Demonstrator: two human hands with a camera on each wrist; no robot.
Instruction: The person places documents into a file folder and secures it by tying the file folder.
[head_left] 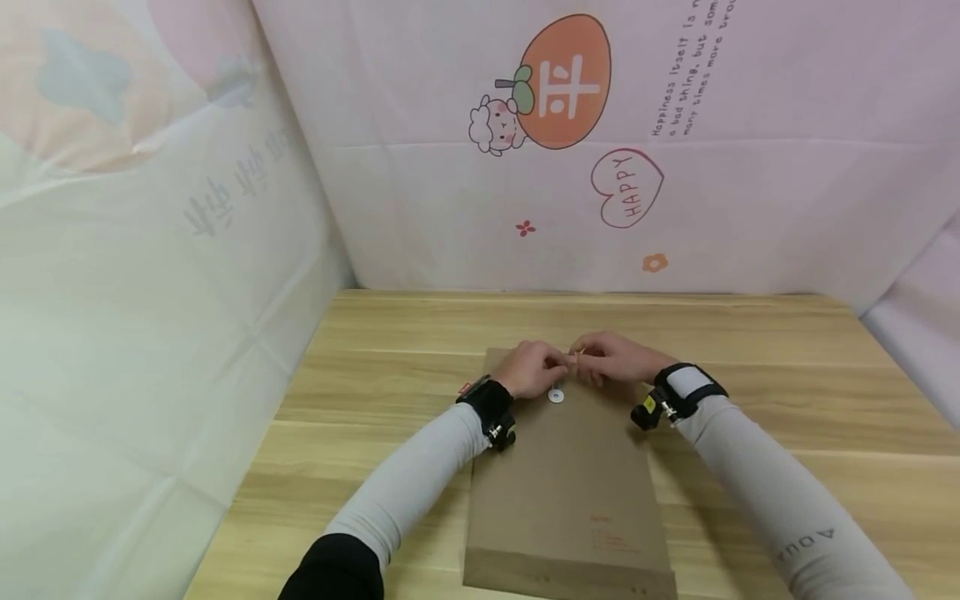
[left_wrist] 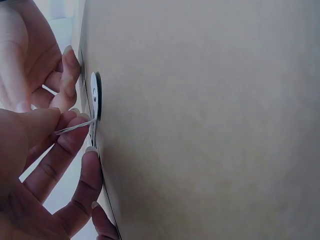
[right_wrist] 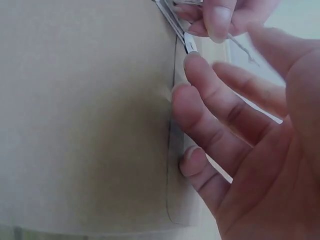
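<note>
A brown kraft paper file envelope (head_left: 562, 475) lies lengthwise on the table, with a white round button (head_left: 556, 396) near its far end. My left hand (head_left: 531, 369) pinches a thin white string (left_wrist: 76, 127) between thumb and fingers, beside the button; the string runs to the button's edge in the left wrist view. Across from it, my right hand (head_left: 618, 358) has its fingertips (right_wrist: 187, 102) against the envelope's flap edge. Its thumb and forefinger stand apart around the string's loose end (right_wrist: 244, 49) in the right wrist view.
The wooden table (head_left: 375, 367) extends on both sides of the envelope. A printed white cloth (head_left: 450, 208) hangs behind it, and another cloth wall (head_left: 150, 333) is at the left. Both wrists carry black straps with small cameras (head_left: 501, 433).
</note>
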